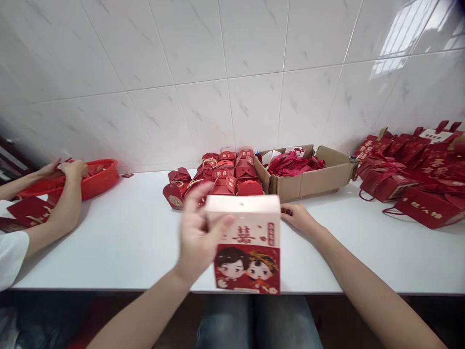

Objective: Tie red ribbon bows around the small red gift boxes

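A pink and red paper box [250, 247] with a cartoon couple printed on its front stands at the near edge of the white table [127, 242]. My left hand [199, 232] is at the box's left side, thumb on the front and fingers curled, slightly blurred. My right hand [300, 218] rests against the box's right side near its top, fingers pressed to it. Just behind the box lies a cluster of small red gift boxes [221, 177].
An open cardboard carton [316, 179] holds red ribbons behind the box on the right. Red gift bags [417, 174] pile up at the far right. At the left another person's hands [61, 169] reach into a red plastic basket [98, 179]. A tiled wall backs the table.
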Demonstrator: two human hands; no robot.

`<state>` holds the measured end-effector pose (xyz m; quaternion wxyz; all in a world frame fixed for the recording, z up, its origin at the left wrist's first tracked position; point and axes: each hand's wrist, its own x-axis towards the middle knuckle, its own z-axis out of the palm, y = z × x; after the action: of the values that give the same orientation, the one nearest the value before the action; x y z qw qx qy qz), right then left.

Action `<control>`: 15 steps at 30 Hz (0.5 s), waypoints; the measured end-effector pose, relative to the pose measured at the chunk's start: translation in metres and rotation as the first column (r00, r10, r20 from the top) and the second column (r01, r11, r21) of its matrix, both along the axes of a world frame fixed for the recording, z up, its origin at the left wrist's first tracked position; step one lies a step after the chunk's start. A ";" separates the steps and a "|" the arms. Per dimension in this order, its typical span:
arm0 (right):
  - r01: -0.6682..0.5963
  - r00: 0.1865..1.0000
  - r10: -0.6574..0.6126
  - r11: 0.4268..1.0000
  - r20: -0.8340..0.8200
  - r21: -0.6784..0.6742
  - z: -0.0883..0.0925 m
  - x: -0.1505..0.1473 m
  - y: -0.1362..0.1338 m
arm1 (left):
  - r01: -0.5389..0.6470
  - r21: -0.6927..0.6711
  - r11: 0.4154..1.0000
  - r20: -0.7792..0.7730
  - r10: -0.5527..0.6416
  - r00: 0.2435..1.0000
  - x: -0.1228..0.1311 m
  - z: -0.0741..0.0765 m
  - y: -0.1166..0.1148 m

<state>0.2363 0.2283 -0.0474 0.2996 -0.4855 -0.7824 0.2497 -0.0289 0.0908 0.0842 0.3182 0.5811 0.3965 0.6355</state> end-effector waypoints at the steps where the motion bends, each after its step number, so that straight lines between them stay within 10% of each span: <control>1: -0.010 1.000 0.010 1.000 -0.001 0.001 0.000 0.001 0.000 | 0.139 -0.162 0.977 0.101 -0.124 0.987 0.017 -0.012 0.006; 6: -0.033 0.999 0.033 0.999 -0.004 0.003 0.000 0.004 -0.002 | 0.396 -0.367 0.842 0.413 -0.234 0.880 0.043 -0.050 0.046; 15: -0.019 1.000 0.018 0.999 -0.023 -0.035 0.002 0.003 -0.004 | -0.107 0.042 0.993 -0.054 0.109 0.993 -0.038 -0.050 0.086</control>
<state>0.2388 0.2246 -0.0454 0.2973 -0.4808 -0.7788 0.2718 -0.0669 0.1767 0.0347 0.2607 0.5826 0.4234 0.6429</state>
